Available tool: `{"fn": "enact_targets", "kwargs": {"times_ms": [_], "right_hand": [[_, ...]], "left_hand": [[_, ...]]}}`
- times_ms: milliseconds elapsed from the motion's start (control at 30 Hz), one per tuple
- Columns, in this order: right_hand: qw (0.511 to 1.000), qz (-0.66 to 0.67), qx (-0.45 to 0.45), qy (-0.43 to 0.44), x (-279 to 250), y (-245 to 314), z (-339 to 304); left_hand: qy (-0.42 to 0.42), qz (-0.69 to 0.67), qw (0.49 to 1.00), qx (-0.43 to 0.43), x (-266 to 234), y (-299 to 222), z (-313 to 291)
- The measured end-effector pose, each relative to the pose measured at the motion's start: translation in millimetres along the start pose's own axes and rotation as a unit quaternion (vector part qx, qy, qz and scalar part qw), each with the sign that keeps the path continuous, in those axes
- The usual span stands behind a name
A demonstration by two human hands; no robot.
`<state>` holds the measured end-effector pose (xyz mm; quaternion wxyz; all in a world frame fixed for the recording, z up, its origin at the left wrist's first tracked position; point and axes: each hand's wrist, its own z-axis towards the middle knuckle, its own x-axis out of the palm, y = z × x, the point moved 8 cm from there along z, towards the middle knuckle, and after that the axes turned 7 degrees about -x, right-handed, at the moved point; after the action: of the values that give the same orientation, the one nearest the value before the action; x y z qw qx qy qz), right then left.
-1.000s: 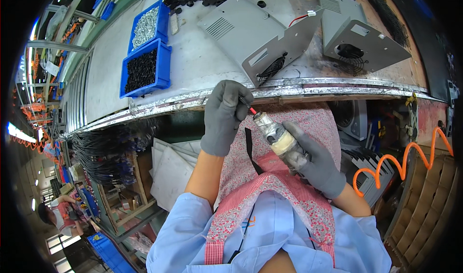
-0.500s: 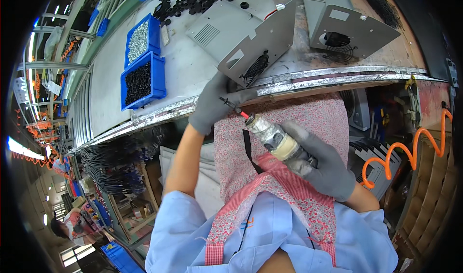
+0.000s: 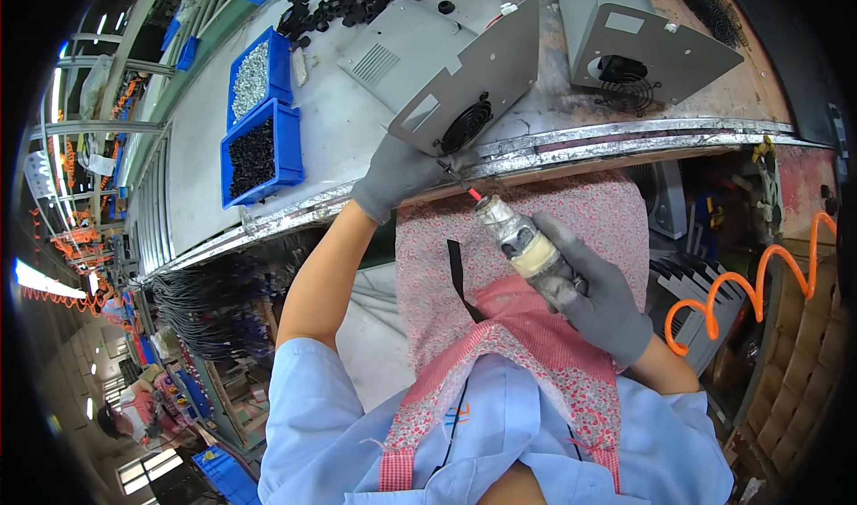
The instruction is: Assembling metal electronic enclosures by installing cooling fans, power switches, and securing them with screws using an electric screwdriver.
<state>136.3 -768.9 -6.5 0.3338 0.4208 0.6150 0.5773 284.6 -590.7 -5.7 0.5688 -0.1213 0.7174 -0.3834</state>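
My right hand [image 3: 600,302], in a grey glove, grips a power screwdriver [image 3: 534,253] wrapped in worn tape. Its red-collared bit slants up to the left, its tip beside my left fingers. My left hand [image 3: 397,179], also gloved, is closed at the lower corner of a grey sheet-metal housing [image 3: 500,72]; the panel hides some of its fingers. A round black fan guard [image 3: 466,123] sits against this housing just above the bit's tip. Whether a screw is on the tip is too small to tell.
A second grey housing [image 3: 674,63] stands to the right. At left are a blue bin of silver fasteners [image 3: 287,68] and a blue bin of black screws [image 3: 290,161]. Black plastic parts [image 3: 366,1] lie behind. The bench's metal edge [image 3: 616,139] runs across; an orange coiled hose [image 3: 710,300] hangs right.
My left hand has moved up and right to the housing's corner. The screwdriver has shifted up and right, its bit now closer to the fan guard. The housing has tilted slightly.
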Motion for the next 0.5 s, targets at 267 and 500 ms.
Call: {"fn": "enact_targets", "kwargs": {"times_ms": [267,500], "right_hand": [[0.999,0.045,-0.006,-0.028,4.0,-0.5,13.7],[0.975,0.191,0.113,-0.008,14.4,-7.7,18.4]], "left_hand": [[-0.02,-0.001,0.999,-0.028,0.8,7.3,-1.4],[-0.063,-0.037,0.994,-0.076,1.0,16.2,-9.2]]}}
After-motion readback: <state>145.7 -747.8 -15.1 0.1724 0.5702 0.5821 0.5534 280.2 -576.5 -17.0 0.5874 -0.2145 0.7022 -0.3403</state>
